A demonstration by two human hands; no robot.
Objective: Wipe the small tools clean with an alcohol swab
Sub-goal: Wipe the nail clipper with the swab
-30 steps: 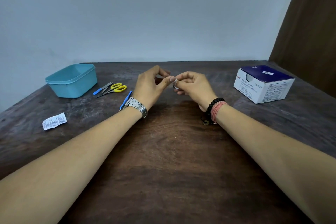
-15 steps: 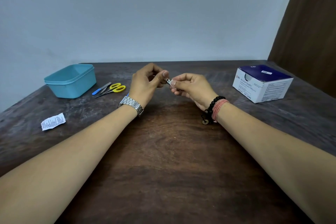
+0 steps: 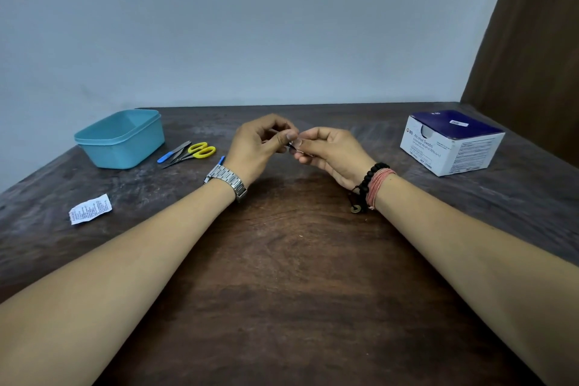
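Observation:
My right hand [image 3: 329, 155] grips a small metal tool [image 3: 293, 145] over the middle of the dark wooden table [image 3: 282, 276]; only its tip shows between the thumbs. My left hand [image 3: 260, 142] pinches that tip with thumb and forefinger, apparently through an alcohol swab that is almost wholly hidden. Yellow-handled scissors [image 3: 200, 151] and a blue-handled tool [image 3: 173, 153] lie to the left. Another blue tool [image 3: 221, 160] peeks out behind my left wrist.
A teal plastic tub [image 3: 120, 138] stands at the back left. A torn white swab wrapper [image 3: 90, 209] lies near the left edge. A blue-and-white box of alcohol swabs [image 3: 451, 145] sits at the back right, beside a brown wall.
My left hand slid a little left along the tool and then came back against my right thumb. My right hand stayed nearly still.

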